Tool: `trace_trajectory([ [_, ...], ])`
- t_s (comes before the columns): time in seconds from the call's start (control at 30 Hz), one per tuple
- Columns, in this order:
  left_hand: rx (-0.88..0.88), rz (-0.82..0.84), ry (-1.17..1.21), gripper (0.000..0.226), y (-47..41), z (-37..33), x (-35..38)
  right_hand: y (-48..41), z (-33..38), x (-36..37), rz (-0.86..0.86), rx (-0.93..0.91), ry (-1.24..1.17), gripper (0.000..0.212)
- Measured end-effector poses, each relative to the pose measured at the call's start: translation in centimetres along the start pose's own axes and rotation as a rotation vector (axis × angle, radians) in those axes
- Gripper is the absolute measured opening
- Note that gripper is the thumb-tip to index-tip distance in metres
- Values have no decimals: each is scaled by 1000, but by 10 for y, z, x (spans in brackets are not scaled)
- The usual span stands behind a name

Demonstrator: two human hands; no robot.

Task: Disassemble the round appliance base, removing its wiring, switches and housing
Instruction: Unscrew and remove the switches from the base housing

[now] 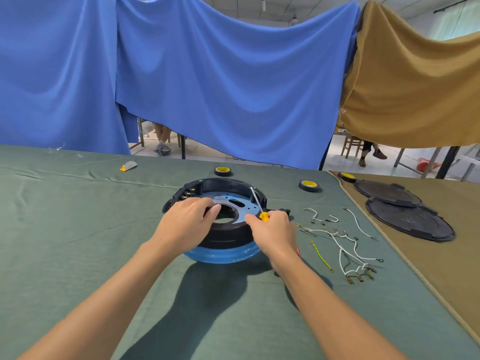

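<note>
The round appliance base (223, 237) lies on the green cloth, a black housing with a blue lower rim and a bluish metal plate (235, 201) inside. My left hand (188, 220) grips the near left edge of the housing, fingers curled over the inner ring. My right hand (272, 231) holds a yellow-handled screwdriver (259, 206), its shaft slanting up toward the far right inner wall. Several brass switch terminals (188, 193) show at the far left inside wall. Loose white wires (345, 245) and a yellow-green wire (321, 257) lie to the right.
Three black-and-yellow tape rolls (222, 171) (309, 185) (346, 177) sit behind the base. Two black round covers (409, 222) (387, 192) rest on the brown cloth at the right. A small yellow and grey piece (128, 166) lies far left. Blue and brown curtains hang behind the table.
</note>
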State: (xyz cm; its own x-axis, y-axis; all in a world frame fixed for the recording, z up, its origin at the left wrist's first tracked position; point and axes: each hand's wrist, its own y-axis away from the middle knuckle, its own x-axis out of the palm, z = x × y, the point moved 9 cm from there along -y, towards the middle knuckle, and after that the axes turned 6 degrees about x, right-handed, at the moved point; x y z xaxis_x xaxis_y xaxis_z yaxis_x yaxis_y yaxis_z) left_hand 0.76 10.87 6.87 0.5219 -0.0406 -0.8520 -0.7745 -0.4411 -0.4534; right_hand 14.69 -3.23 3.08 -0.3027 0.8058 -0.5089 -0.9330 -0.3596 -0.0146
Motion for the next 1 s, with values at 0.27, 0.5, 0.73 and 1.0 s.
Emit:
trace_trajectory([
  [0.27,158,14,-311,73,13,-17,6,-24,8,2,83,42,-89,33],
  [0.5,342,-120,-315,40,23,-37,3,3,4,-2,33,-26,6,41],
  [0.73,397,-76,-343,43,19,-55,15,-8,0,-2,70,-2,-93,41],
  [1.0,261,52,-202,51,1,3,-13,-34,9,-7,144,65,-70,38],
])
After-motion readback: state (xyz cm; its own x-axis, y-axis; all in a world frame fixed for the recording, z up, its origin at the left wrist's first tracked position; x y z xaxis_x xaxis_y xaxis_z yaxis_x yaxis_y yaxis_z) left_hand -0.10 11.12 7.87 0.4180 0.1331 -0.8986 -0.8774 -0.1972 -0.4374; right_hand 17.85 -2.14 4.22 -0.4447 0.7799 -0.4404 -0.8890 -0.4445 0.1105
